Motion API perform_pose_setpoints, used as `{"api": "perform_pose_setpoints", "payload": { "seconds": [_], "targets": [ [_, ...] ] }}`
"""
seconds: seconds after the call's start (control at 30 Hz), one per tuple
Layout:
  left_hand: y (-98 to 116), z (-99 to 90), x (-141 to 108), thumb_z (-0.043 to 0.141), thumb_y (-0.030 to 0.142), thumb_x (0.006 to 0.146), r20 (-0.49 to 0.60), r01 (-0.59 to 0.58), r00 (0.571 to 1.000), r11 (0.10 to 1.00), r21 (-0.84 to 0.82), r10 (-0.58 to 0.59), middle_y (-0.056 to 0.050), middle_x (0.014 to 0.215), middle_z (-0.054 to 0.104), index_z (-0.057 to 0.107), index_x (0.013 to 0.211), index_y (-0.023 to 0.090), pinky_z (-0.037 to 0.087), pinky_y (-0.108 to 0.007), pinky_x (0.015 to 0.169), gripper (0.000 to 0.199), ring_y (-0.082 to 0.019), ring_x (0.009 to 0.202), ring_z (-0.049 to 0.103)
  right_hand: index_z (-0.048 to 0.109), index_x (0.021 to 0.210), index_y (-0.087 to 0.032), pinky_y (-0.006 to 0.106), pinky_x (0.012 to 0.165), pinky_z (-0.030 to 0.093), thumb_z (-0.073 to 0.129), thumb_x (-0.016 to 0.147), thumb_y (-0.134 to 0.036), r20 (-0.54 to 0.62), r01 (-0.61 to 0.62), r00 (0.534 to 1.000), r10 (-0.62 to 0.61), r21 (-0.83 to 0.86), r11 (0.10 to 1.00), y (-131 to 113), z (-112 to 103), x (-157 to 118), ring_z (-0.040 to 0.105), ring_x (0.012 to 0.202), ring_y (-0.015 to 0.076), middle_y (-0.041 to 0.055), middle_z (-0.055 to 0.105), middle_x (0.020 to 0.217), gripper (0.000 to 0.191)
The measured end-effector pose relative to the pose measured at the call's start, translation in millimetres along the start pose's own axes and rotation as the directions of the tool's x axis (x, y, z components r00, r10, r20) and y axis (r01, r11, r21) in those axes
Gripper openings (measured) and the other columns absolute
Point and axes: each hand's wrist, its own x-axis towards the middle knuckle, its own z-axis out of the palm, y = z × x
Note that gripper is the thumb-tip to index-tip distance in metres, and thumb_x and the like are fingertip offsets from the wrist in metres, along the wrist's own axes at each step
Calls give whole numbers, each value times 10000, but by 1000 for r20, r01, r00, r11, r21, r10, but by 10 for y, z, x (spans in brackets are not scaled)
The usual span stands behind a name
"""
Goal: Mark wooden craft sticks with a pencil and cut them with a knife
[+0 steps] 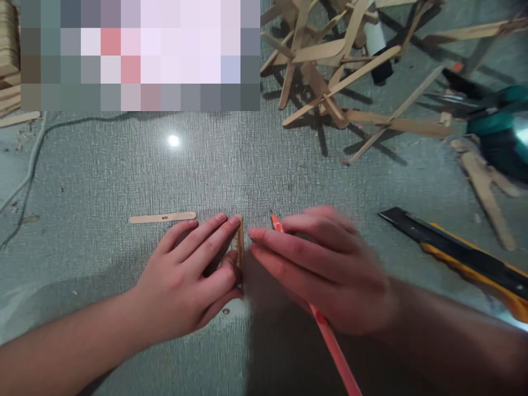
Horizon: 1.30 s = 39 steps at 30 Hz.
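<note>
My left hand holds a narrow wooden craft stick against the table, fingertips at its far end and thumb along its side. Most of this stick is hidden under the fingers; small marks show beside its edge, but I cannot tell what they belong to. Just to the right, my right hand is closed round a pink pencil, its dark tip pointing away from me and apart from the stick. Another craft stick, with a small dark mark near its middle, lies crosswise beyond my left fingers.
A black and yellow utility knife lies to the right. Craft sticks joined into crossed shapes pile up at the back right, near a teal tool. A thin cable runs along the left. A blurred block covers the upper left.
</note>
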Motion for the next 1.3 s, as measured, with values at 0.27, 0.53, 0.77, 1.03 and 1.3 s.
{"api": "perform_pose_setpoints", "payload": {
  "seconds": [0.27,0.53,0.77,1.03,1.3],
  "targets": [
    [-9,-11,-9,677,435,986,-2,-8,1000,1000,2,8,-190,1574,530,674,1057,185,410,-494,1156,260,-329,1476,516,757,1080,-122,416,777,468,506,1040,-105,79,66,995,-56,-140,988,-27,60,-20,622,985,229,65,789,1235,254],
    [-5,-43,-10,736,398,960,-130,-17,991,999,40,22,-106,1325,743,706,970,167,509,-398,1058,233,-269,1282,684,766,1052,-155,420,790,458,516,1048,-122,97,40,995,-26,-139,989,-43,55,-1,615,986,229,54,787,1262,253],
    [-6,-111,-46,765,366,942,-143,-61,987,991,121,78,-118,1255,774,744,1078,108,526,-408,919,292,-274,1175,734,750,1094,-104,446,803,470,505,1054,-100,97,13,995,-7,-68,998,-17,20,20,599,991,247,72,780,1279,248],
    [-2,-85,-55,750,377,942,-133,-57,988,981,186,83,-113,1174,781,727,1194,106,485,-406,809,371,-263,1026,712,752,1129,-148,452,837,494,500,1065,-130,90,10,996,-4,-64,998,22,74,-31,616,1015,238,51,775,1289,260],
    [-2,-34,54,733,515,924,-194,65,981,971,232,-19,-97,958,757,701,976,135,446,-434,789,385,-272,916,678,743,1166,-132,463,821,498,484,1066,-132,92,2,996,5,-71,997,7,78,-26,629,992,235,60,770,1293,277]
  ]
}}
